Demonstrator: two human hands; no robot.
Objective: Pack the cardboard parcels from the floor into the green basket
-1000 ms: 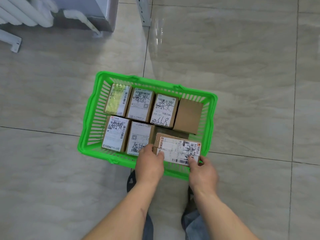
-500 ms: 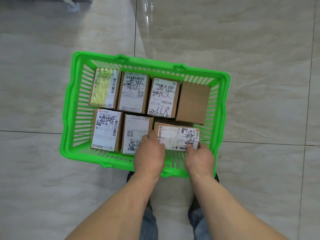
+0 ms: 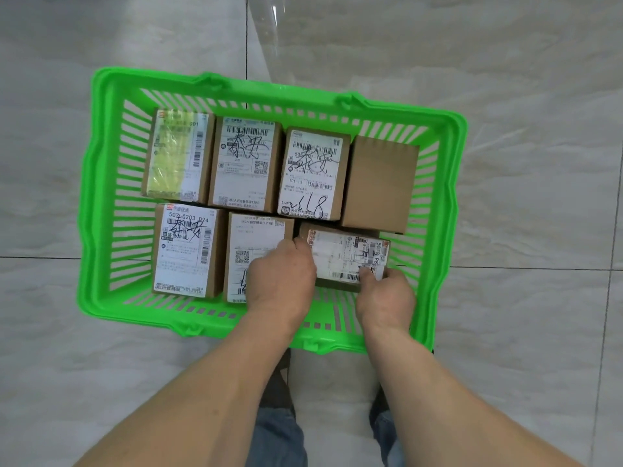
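Lower now than a second ago, the brown cardboard parcel with a white label (image 3: 344,257) sits in the slatted green plastic basket (image 3: 101,183), near right. I see my left hand (image 3: 281,281) and right hand (image 3: 384,294) gripping its ends. Seven boxy parcels fill the rest. Glossy grey marbled floor tiles (image 3: 522,79) lie beneath.

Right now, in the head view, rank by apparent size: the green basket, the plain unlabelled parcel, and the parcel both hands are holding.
1. green basket, largest by far.
2. plain unlabelled parcel.
3. held parcel, gripped by the left hand and right hand; partly covered, so its rank below the plain one is unsure.
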